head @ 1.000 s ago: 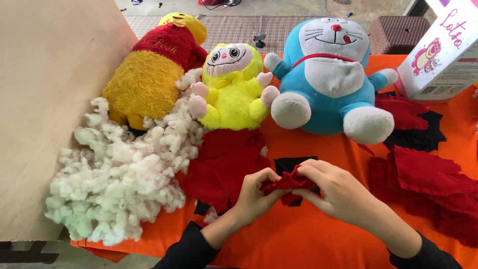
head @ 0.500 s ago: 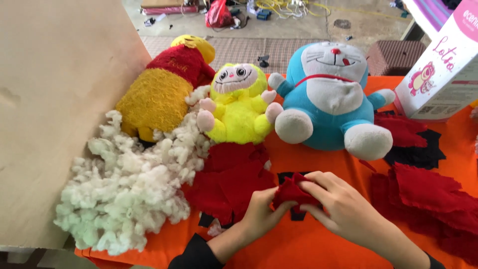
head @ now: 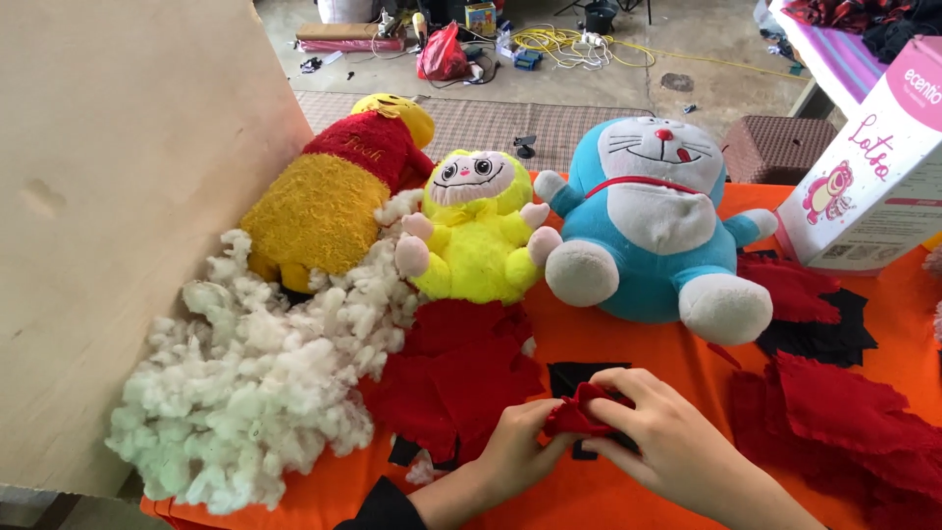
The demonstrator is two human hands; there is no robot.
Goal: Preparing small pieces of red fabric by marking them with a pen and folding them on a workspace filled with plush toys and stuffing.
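Both hands meet low in the middle of the view over an orange tabletop (head: 628,344). My left hand (head: 515,450) and my right hand (head: 655,440) pinch a small bunched piece of red fabric (head: 577,414) between their fingers. A black fabric piece (head: 574,377) lies just beyond it. A pile of red fabric (head: 453,378) lies to the left of my hands, and a heap of white stuffing (head: 257,378) lies further left.
Three plush toys stand at the back: a yellow bear in a red shirt (head: 329,201), a small yellow one (head: 475,231) and a blue-and-white cat (head: 648,221). More red fabric (head: 844,427) and black pieces (head: 819,334) lie right. A pink-and-white box (head: 878,172) stands far right; a plywood board (head: 108,196) left.
The view has tilted up and shows more floor behind the table. My hands stay together on the red fabric piece, which has shifted slightly right and lower in the view.
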